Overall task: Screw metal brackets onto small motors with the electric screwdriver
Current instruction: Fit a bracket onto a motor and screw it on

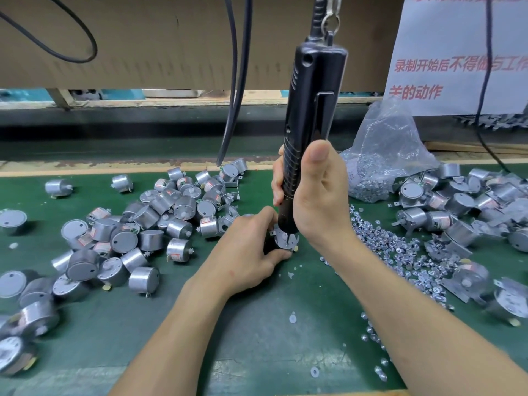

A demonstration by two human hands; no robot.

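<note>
Glossy black plastic screwdriver (311, 115); dull brushed-metal motors (148, 215); matt green mat (257, 324).

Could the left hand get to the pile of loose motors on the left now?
Likely yes: only bare green mat lies between the left hand and the pile. But that hand grips the motor under the screwdriver, so it must let go first.

The near middle of the bench (257, 338) lies bare, open from the front edge. Left, a heap of loose motors (128, 232) crowds it; right, spilled screws (394, 247), a plastic bag (383, 150) and bracketed motors (457, 207). Black cables (235, 81) hang behind the heap; the screwdriver (311, 110) stands upright mid-bench.
</note>
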